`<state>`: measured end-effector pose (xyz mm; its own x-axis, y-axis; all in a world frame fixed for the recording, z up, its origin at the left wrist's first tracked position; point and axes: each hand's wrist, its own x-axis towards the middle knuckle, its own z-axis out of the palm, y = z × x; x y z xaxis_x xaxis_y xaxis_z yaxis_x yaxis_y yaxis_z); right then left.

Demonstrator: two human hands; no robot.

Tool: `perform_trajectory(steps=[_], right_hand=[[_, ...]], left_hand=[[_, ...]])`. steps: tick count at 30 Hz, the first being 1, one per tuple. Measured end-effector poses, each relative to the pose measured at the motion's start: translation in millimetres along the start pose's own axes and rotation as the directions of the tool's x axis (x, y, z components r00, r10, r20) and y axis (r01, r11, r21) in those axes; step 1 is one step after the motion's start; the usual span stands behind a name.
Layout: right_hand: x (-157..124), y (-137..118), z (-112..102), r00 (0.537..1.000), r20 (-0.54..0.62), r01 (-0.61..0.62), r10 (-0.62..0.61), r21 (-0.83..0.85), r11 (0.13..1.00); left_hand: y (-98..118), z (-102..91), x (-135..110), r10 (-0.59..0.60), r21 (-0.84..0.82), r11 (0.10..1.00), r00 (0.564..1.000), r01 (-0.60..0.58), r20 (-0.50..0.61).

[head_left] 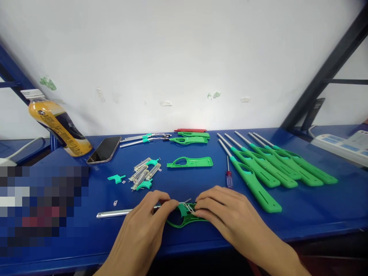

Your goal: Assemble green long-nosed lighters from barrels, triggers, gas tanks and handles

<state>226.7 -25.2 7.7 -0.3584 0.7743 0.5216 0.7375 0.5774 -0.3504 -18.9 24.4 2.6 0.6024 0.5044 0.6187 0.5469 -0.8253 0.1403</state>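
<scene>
Close to the table's front edge lies an opened gas lighter, its green handle shell (pixel 178 225) facing up and its metal tube (pixel 113 213) pointing left. My left hand (pixel 149 218) is closed on the lighter where tube and handle meet, thumb and index finger beside the teal trigger (pixel 183 211). White wires (pixel 188 207) run loose over the shell. From the other side, my right hand (pixel 227 211) is closed on the handle, its fingertips at the ends of the wires. Those fingers hide the right part of the shell and whatever sits inside it.
Clear fuel tanks (pixel 142 174) and teal triggers lie piled beyond my left hand. Another green half shell (pixel 198 163) lies ahead. Several assembled lighters (pixel 255 188) and a screwdriver (pixel 229 179) are at right. A phone (pixel 105 149) and a bottle (pixel 60 126) stand left.
</scene>
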Motion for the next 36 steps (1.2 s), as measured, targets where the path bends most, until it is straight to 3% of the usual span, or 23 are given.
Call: perform_trajectory(steps=[6,14,36], right_hand=[[-0.3,-2.1,0.3,0.997,-0.06,0.042,-0.044,-0.04,0.998],[-0.8,-1.2,-1.8,0.997,-0.002,0.079,-0.079,-0.053,0.995],[-2.8,-5.8,-5.1,0.992,-0.001,0.126,-0.127,-0.07,0.99]], left_hand=[[-0.6,-0.7,1.2,0.011,0.006,1.0,1.0,-0.011,-0.015],[-0.4,-2.2,3.9,0.036,-0.005,0.999,0.999,-0.036,0.013],[2.1,-7.2,2.6,0.031,-0.044,0.999,0.998,-0.028,0.061]])
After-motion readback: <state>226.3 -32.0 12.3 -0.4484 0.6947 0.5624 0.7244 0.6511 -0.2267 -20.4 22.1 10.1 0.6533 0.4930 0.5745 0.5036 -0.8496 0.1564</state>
